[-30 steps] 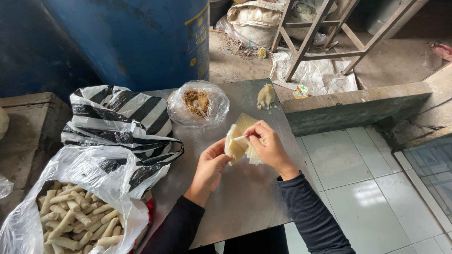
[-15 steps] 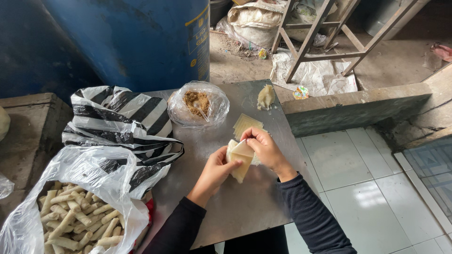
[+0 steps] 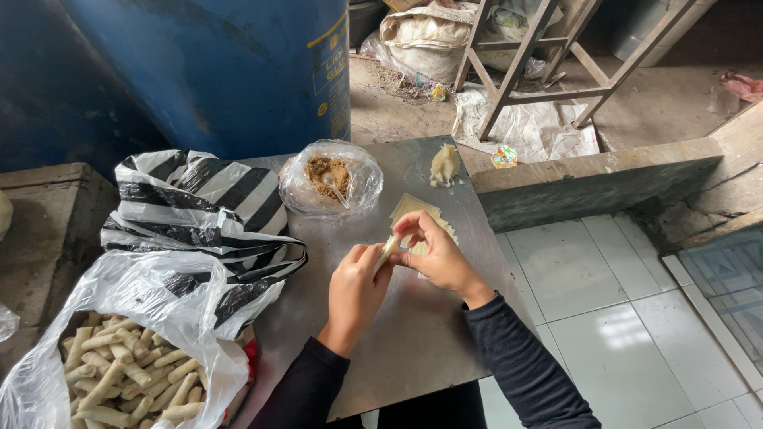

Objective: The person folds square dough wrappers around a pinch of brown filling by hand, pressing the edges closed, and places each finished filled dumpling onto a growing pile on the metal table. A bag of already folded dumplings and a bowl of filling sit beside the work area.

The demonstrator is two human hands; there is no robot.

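My left hand (image 3: 355, 290) and my right hand (image 3: 433, 253) meet over the metal tabletop (image 3: 413, 349), both pinching a small pale rolled wrapper (image 3: 387, 251) between the fingertips. Just behind my right hand lies a stack of square pale wrapper sheets (image 3: 409, 209), partly hidden by that hand. Farther back sits a clear bag of brown filling (image 3: 330, 173) with a spoon in it. A lump of pale dough (image 3: 444, 164) rests near the table's far edge.
A clear plastic bag of several finished rolls (image 3: 127, 377) sits at the lower left, with a black-and-white striped bag (image 3: 199, 214) behind it. A blue drum (image 3: 214, 63) stands beyond the table. White floor tiles (image 3: 604, 318) lie to the right, a wooden frame (image 3: 548, 56) farther off.
The flat wrapper held up in both hands has been lowered and rolled into a narrow roll. My hands have come closer together.
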